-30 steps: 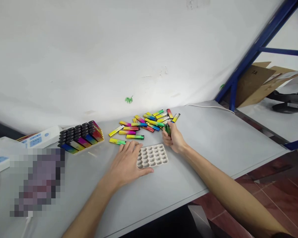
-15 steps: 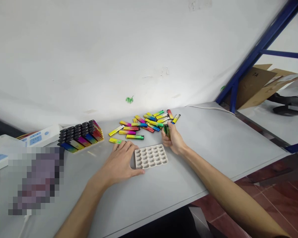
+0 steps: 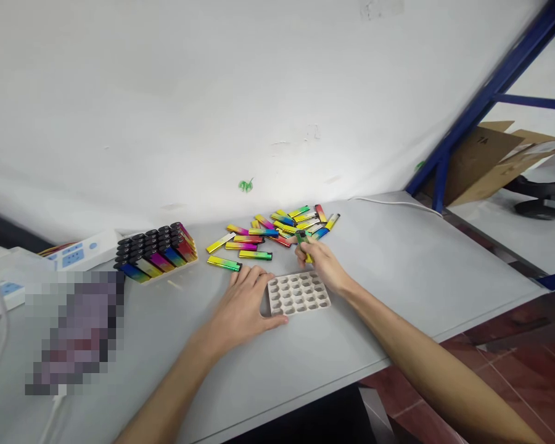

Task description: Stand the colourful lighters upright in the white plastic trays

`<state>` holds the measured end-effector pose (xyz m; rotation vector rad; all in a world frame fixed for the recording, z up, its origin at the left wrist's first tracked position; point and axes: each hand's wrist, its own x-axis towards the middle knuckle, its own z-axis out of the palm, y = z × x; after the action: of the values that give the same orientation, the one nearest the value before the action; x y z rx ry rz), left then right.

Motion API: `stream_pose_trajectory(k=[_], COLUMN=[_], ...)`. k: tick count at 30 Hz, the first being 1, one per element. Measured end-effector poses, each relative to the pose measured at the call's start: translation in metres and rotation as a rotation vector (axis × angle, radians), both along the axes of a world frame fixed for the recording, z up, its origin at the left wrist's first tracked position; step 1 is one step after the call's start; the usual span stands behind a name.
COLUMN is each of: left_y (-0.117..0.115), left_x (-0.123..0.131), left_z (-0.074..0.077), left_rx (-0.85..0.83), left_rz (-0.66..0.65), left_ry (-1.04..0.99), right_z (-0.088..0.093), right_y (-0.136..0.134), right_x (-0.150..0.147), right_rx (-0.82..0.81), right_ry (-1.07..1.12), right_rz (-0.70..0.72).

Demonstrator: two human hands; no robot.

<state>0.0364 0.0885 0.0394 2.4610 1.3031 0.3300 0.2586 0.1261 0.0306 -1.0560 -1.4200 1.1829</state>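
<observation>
My left hand (image 3: pixel 245 303) grips the left side of a pale tray (image 3: pixel 298 292), thumb along its near edge and fingers at its far left corner. Rows of rounded holes cover the tray, and I see no lighter standing in them. My right hand (image 3: pixel 321 262) closes round a yellow and green lighter (image 3: pixel 308 258), held roughly upright with its black-topped end up, at the tray's far edge. Behind both hands lies a loose pile of shiny multicoloured lighters (image 3: pixel 255 254). One yellow-green lighter (image 3: pixel 224 264) rests just beyond my left fingertips.
A second tray (image 3: pixel 185 266), packed with upright lighters, stands to the left. White power strips (image 3: pixel 78 254) and a pixelated object (image 3: pixel 81 330) with a cable are at far left. The wall borders the table's back; a blue frame (image 3: pixel 439 179) and cardboard box (image 3: pixel 483 157) are right.
My left hand and the tray have slid right together. My right hand has turned and brought the lighter down and left, closer to the tray, and more of the lighter now shows.
</observation>
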Motion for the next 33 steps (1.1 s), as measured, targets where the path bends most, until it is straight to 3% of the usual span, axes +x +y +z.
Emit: stream_pose_trajectory(k=[6, 13, 21, 27, 33], left_y=[-0.001, -0.001, 0.002, 0.002, 0.002], left_x=[0.002, 0.002, 0.005, 0.006, 0.006], left_z=[-0.002, -0.003, -0.003, -0.003, -0.006], left_rx=[-0.019, -0.074, -0.143, -0.105, -0.086], left_rz=[0.009, 0.017, 0.032, 0.057, 0.073], left_ry=[-0.021, -0.061, -0.079, -0.054, -0.036], right_z=[0.004, 0.001, 0.001, -0.001, 0.002], right_y=[-0.002, -0.005, -0.014, -0.017, -0.015], right_x=[0.002, -0.002, -0.007, -0.012, -0.01], right_rx=[0.082, 0.058, 0.203, 0.313, 0.425], right_ry=[-0.121, -0.051, -0.28, -0.415, -0.599], right_rz=[-0.028, 0.094, 0.115, 0.185, 0.152])
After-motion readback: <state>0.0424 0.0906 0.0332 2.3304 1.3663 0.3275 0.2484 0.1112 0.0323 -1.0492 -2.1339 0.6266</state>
